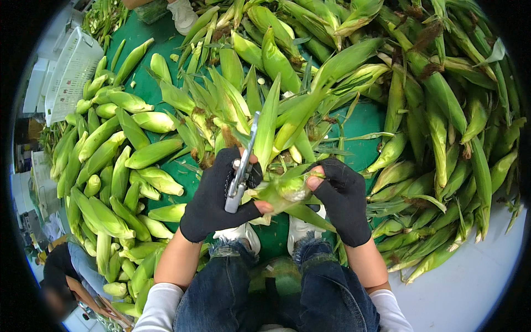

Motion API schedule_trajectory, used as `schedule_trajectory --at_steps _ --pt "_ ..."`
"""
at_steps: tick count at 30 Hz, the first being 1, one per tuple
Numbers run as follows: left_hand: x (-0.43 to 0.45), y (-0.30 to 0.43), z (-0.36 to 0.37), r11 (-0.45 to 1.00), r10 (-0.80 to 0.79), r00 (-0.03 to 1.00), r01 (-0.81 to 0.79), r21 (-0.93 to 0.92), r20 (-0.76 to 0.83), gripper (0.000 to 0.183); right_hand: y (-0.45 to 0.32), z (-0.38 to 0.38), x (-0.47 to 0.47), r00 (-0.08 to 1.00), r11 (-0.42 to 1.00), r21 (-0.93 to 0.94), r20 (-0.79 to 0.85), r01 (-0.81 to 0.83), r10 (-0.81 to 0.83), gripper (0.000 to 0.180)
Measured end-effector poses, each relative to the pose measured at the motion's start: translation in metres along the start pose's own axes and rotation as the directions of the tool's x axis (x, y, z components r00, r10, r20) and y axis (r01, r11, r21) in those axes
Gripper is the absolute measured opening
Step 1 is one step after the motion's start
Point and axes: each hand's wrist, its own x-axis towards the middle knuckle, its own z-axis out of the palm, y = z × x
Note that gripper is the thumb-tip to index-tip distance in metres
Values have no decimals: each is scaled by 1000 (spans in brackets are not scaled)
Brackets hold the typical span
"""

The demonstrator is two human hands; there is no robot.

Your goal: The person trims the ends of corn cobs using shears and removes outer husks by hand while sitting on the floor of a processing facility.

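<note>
Both of my hands wear black fingerless gloves. My left hand (pixel 218 197) grips a pair of metal hand shears (pixel 242 172), tips pointing away from me. Its thumb also lies against a partly husked ear of corn (pixel 292 189) between my hands. My right hand (pixel 342 199) pinches a piece of green husk at the ear's right end, thumb against fingers. The ear is somewhat blurred, with pale kernels or silk showing at that end. Loose green husks (pixel 267 120) lie just beyond my hands.
Trimmed ears (pixel 153 153) are heaped on the left, and untrimmed corn (pixel 435 95) is piled on the right and beyond. A green mat (pixel 139 31) covers the floor. A white plastic basket (pixel 74 76) stands far left. Another person (pixel 72 269) bends at lower left; a white-gloved hand (pixel 182 16) shows at top.
</note>
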Motion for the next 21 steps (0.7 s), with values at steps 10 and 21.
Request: schedule_trajectory --at_steps 10,21 --pt "9 28 13 967 -132 977 91 236 166 50 14 5 -7 980 959 -204 80 195 -183 11" --pt "3 -33 47 484 -415 834 541 -688 363 43 51 -4 0 991 895 443 -98 -43 96 23"
